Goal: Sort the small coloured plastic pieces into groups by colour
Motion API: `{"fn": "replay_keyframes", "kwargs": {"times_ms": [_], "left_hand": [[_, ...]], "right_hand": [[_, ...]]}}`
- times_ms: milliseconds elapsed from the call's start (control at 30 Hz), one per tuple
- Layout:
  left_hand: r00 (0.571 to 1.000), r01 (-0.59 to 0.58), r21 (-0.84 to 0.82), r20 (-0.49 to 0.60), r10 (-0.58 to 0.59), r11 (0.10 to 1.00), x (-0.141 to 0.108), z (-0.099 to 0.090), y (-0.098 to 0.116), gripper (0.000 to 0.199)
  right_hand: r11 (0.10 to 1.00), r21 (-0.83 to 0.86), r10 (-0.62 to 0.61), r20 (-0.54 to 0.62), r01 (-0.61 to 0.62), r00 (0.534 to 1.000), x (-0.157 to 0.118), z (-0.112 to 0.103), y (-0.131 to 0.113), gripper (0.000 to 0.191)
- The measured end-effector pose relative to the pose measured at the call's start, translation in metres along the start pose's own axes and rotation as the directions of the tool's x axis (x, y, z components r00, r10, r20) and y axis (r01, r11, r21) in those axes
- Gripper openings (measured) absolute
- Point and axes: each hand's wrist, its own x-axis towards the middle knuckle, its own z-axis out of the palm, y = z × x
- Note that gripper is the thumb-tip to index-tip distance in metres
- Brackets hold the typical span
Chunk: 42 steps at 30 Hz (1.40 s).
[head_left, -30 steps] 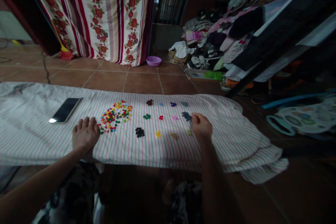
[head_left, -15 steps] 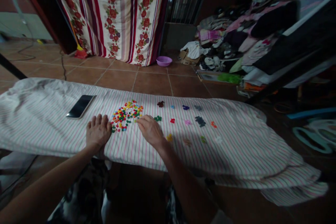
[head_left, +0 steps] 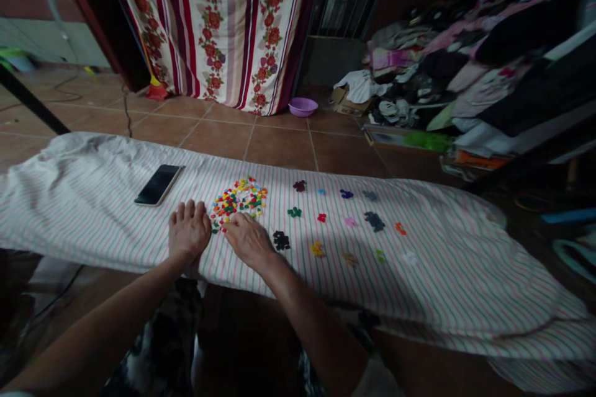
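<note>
My left hand (head_left: 190,229) lies flat on the striped cloth (head_left: 139,242), fingers together and stretched forward, at the left side of a mixed pile of tiny coloured pieces (head_left: 239,198). My right hand (head_left: 249,239) reaches over the pile's near edge with thumb and forefinger pinched. A small red piece shows right at its fingertips; whether it is gripped is hard to see. Beside this hand sits a black cluster (head_left: 281,240). Farther right lie small single-colour clusters, among them green (head_left: 294,213), yellow (head_left: 317,249), red (head_left: 321,218) and dark grey (head_left: 374,221).
A phone (head_left: 158,185) with a dark screen lies left of the pile. Beyond the cloth are a tiled floor, a purple basin (head_left: 303,107), a floral curtain (head_left: 223,31) and a big heap of clothes (head_left: 447,62) at the right.
The view has swung slightly left. My right hand has moved from the pile's right side to its near edge, uncovering the black cluster. My left hand keeps its place on the cloth.
</note>
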Motion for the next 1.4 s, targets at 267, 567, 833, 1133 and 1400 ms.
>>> {"fn": "replay_keyframes", "kwargs": {"times_ms": [267,567,833,1133,1400], "left_hand": [[1.000,0.013,0.007,0.014,-0.013,1.000,0.000,-0.003,0.002,0.049],[1.000,0.008,0.007,0.008,-0.008,1.000,-0.002,-0.005,0.003,0.049],[0.999,0.008,0.005,0.041,-0.008,1.000,-0.002,-0.010,0.004,0.051],[0.997,0.008,-0.041,0.078,-0.004,0.999,-0.001,-0.020,0.007,0.048],[0.997,-0.003,-0.055,0.078,0.007,0.998,0.000,-0.020,0.005,0.049]], "right_hand": [[0.998,-0.050,0.045,0.016,-0.044,0.999,0.002,0.007,-0.003,0.019],[0.998,0.026,0.056,-0.041,-0.055,0.998,0.002,0.008,-0.002,0.018],[0.991,0.080,0.114,-0.039,-0.111,0.993,-0.004,0.001,0.008,0.015],[0.989,0.066,0.139,-0.064,-0.135,0.988,-0.022,-0.020,0.022,0.020],[0.970,0.084,0.237,-0.102,-0.229,0.966,-0.045,-0.041,0.041,0.024]]}}
